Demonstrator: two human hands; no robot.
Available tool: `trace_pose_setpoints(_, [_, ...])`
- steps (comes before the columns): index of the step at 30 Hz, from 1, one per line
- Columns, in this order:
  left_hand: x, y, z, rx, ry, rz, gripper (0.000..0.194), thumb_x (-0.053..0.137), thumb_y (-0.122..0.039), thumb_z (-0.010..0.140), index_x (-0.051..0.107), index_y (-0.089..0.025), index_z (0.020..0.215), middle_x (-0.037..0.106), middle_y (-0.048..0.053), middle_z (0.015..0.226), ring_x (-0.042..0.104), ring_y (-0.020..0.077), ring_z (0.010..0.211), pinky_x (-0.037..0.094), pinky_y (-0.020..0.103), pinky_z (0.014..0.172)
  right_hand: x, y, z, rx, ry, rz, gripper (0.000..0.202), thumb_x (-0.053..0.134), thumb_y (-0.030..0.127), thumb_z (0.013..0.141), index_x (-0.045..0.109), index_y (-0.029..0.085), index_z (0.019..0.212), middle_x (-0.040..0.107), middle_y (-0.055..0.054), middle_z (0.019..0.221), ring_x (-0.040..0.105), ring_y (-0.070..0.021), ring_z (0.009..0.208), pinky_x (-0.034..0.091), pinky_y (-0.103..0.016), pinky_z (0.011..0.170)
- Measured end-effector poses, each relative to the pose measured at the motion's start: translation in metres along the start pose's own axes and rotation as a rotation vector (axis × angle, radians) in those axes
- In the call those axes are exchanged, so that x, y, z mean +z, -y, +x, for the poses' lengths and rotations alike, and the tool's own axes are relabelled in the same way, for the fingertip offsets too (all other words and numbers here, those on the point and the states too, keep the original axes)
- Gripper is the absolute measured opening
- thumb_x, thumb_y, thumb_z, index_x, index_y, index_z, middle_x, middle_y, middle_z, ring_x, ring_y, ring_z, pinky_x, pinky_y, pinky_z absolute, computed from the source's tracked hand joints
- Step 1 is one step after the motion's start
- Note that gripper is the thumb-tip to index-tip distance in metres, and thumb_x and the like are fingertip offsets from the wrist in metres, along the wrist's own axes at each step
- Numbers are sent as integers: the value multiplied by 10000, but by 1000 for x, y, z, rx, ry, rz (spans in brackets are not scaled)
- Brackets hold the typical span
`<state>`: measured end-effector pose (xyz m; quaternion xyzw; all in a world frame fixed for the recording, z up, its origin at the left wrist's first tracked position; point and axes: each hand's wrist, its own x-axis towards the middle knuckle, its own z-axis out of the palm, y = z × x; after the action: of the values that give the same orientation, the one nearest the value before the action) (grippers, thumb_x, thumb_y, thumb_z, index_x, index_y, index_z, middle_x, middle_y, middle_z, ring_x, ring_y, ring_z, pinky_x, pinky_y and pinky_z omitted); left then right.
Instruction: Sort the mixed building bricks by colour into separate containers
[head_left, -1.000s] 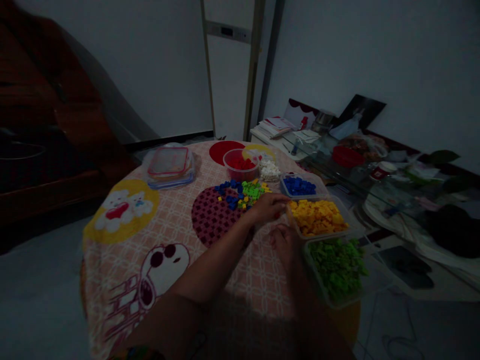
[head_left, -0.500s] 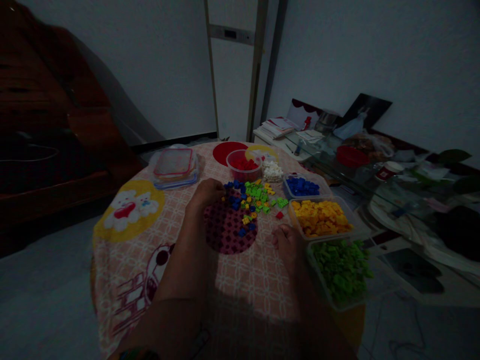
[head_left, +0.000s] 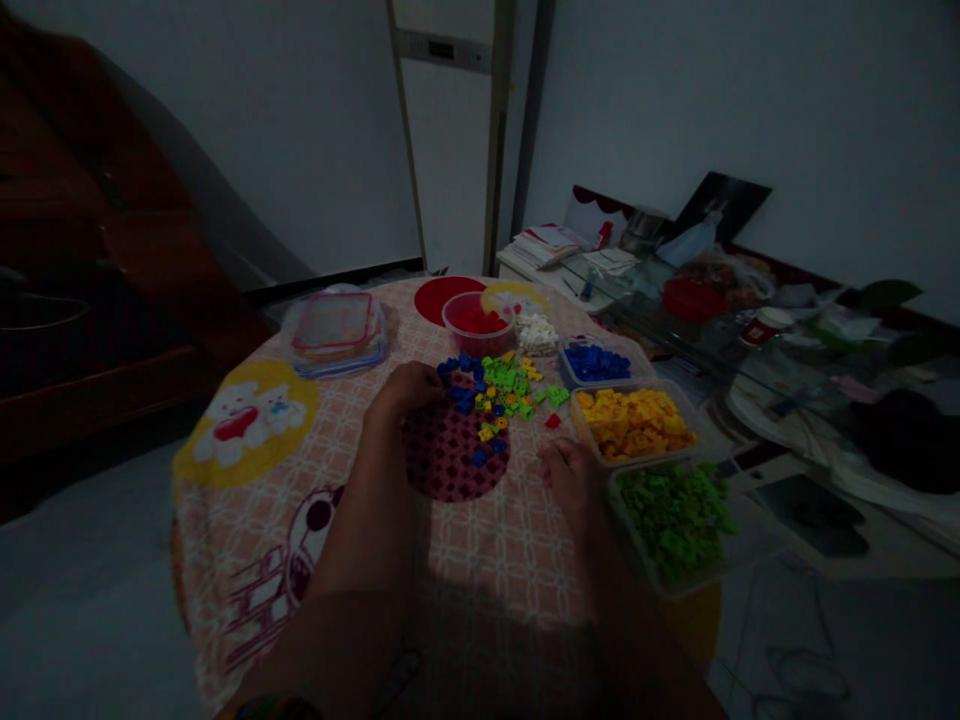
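Note:
In the head view my left hand (head_left: 411, 388) rests at the left edge of a loose pile, its fingers curled together beside some blue toy bricks (head_left: 463, 398). Whatever its fingertips may hold is hidden. Green bricks (head_left: 507, 376) and a few yellow bricks (head_left: 487, 432) make up the rest of the pile. To the right, my right hand (head_left: 568, 470) is closed with the thumb against the fingers; I cannot make out anything in it. A single red brick (head_left: 553, 421) lies just beyond it.
Along the right stand tubs of blue bricks (head_left: 596, 363), yellow bricks (head_left: 636, 422) and green bricks (head_left: 675, 520). Behind the pile are a round tub (head_left: 480, 335) with red bricks and a white heap (head_left: 537, 335). Lidded containers (head_left: 334, 335) sit at back left. A cluttered glass table (head_left: 645, 320) adjoins.
The view has shifted slightly, so everything sits a little further left. A small yellow brick that showed by my left fingertips is no longer visible. My right hand stays closed in place.

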<state>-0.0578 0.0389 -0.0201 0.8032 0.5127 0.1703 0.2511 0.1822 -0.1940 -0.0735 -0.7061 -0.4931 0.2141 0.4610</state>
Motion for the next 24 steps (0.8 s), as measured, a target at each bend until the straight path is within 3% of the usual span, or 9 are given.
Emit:
trace_pose_setpoints(4, [-5, -7, -3, -7, 9, -112, 113, 741, -313, 636, 762, -209, 678, 720, 24, 618, 639, 178, 598, 431, 231, 553, 2, -1, 0, 7, -27, 18, 338, 536, 426, 882, 577, 236, 606, 571, 22, 559, 567, -142, 600, 407, -230, 551])
trace_pose_setpoints(8, [-1, -30, -3, 61, 38, -260, 192, 711, -346, 663, 752, -179, 748, 726, 23, 671, 638, 168, 620, 456, 232, 590, 2, 1, 1, 29, -20, 31, 314, 534, 424, 883, 610, 238, 642, 572, 29, 561, 565, -140, 595, 398, -226, 539])
trace_pose_setpoints(12, [22, -67, -2, 206, 144, -472, 266, 687, -348, 691, 747, -150, 858, 714, 22, 695, 628, 153, 618, 484, 234, 603, 3, 1, 2, 42, -17, 55, 301, 536, 419, 886, 636, 240, 665, 589, 26, 575, 574, -145, 595, 398, -230, 527])
trace_pose_setpoints(17, [57, -111, -6, 400, 223, -517, 273, 695, -286, 702, 767, -145, 924, 702, 4, 728, 612, 125, 643, 456, 197, 590, 4, 2, 3, 44, -32, 83, 308, 531, 419, 884, 640, 240, 658, 580, 29, 567, 573, -144, 583, 400, -231, 526])
trace_pose_setpoints(24, [82, -141, -19, 466, 242, -649, 222, 702, -241, 737, 749, -142, 929, 711, 28, 782, 630, 130, 689, 477, 206, 631, 4, 6, 3, 36, -42, 132, 322, 527, 410, 890, 641, 234, 646, 568, 34, 542, 560, -134, 547, 395, -230, 524])
